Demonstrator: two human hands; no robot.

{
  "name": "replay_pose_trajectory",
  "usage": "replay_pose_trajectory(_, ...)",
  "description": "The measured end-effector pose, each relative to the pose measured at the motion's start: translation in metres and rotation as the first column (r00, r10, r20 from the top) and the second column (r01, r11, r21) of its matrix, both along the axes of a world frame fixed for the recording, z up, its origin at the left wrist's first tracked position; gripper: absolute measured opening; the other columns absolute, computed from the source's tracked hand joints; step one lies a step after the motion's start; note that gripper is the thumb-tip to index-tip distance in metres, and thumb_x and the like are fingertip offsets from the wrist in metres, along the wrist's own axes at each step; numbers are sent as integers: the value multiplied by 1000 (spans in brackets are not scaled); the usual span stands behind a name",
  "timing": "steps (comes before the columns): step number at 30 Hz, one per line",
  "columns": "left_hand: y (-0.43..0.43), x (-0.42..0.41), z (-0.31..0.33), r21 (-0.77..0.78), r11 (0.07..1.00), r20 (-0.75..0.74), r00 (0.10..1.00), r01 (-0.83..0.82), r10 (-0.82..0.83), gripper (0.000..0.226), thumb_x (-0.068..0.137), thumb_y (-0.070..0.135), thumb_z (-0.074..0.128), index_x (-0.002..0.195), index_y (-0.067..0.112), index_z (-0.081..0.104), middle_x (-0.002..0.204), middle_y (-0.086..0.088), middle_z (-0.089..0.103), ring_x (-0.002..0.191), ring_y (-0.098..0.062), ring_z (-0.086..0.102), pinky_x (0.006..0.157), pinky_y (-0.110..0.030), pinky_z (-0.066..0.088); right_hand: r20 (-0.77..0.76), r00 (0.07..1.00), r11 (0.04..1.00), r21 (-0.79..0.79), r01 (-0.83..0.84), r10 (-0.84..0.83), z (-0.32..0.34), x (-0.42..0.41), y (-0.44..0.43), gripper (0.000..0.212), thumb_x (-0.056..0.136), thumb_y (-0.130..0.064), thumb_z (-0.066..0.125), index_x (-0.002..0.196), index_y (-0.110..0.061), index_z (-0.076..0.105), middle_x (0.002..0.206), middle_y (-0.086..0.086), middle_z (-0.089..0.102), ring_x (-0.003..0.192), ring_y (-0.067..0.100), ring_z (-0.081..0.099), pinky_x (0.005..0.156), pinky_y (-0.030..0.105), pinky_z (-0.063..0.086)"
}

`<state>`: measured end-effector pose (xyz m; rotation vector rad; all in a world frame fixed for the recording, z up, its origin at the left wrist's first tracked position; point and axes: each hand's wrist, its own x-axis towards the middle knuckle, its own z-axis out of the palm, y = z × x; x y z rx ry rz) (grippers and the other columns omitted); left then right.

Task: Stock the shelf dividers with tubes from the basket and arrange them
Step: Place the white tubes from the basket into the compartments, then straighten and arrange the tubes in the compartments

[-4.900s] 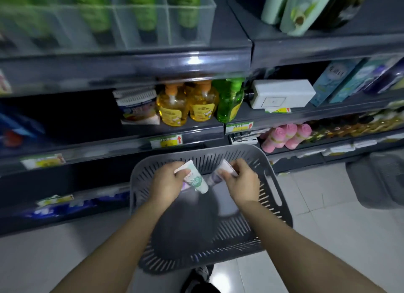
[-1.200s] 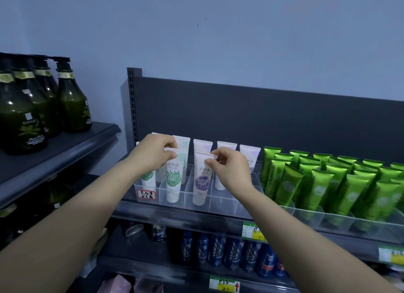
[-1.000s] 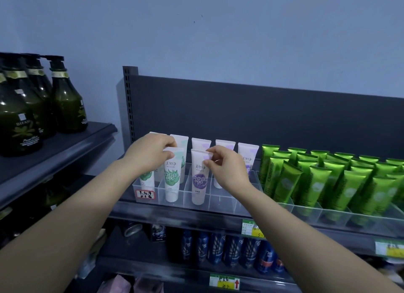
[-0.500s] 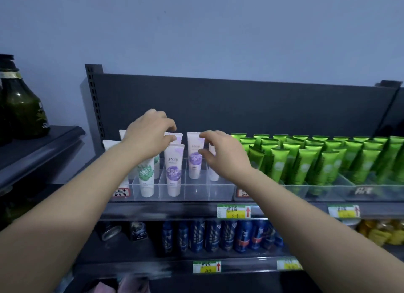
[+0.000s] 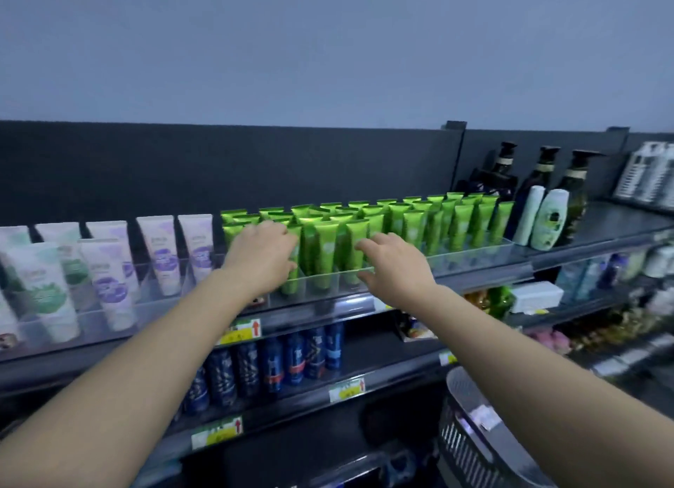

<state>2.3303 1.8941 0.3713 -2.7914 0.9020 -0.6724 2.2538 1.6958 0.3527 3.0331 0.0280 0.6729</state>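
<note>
The green tubes (image 5: 328, 247) are packing their dividers (image 5: 474, 249) tightly, leaving open air only above their tops and before the clear front wall. The white tubes (image 5: 164, 254) are standing looser, with gaps between them. Dark pump bottles (image 5: 539, 185) are blocking the far end.

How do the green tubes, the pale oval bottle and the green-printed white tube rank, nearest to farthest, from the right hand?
1. green tubes: straight ahead, at the fingertips of the right hand.
2. pale oval bottle: farther off, to the right.
3. green-printed white tube: farthest, at the far left.
</note>
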Motion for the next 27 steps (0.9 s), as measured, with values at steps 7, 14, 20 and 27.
replay_pose_trajectory(7,-109,-50,-26,-25,995,50,994,94,-93,35,88,40,60,114,17,57,117,-2,55,116,-23,46,91,-36,38,-126,980,988,3,153,-152,-25,-70,-113,44,91,-33,57,131,-18,46,123,7,53,118,29,46,88,39,45)
replay_pose_trajectory(14,-217,-93,-64,17,980,-59,979,197,-195,34,89,35,58,118,16,55,121,-4,54,119,-25,44,91,-36,39,-225,940,964,11,266,-257,-56,-128,-202,36,88,-29,59,121,-16,50,116,8,53,114,30,47,86,40,45)
replay_pose_trajectory(20,-294,-105,-100,70,968,-141,963,240,-229,30,89,36,58,112,18,56,116,-3,55,114,-25,49,87,-36,41,-294,896,937,10,350,-332,-91,-153,-265,35,87,-28,59,119,-16,50,115,8,53,112,29,48,82,37,42)
replay_pose_trajectory(27,-374,-90,-150,123,942,-210,936,313,-283,26,88,26,58,113,18,58,115,-2,56,114,-23,47,89,-35,40,-376,843,906,22,424,-385,-132,-144,-329,36,88,-24,56,122,-14,51,121,10,54,113,30,49,84,38,43)
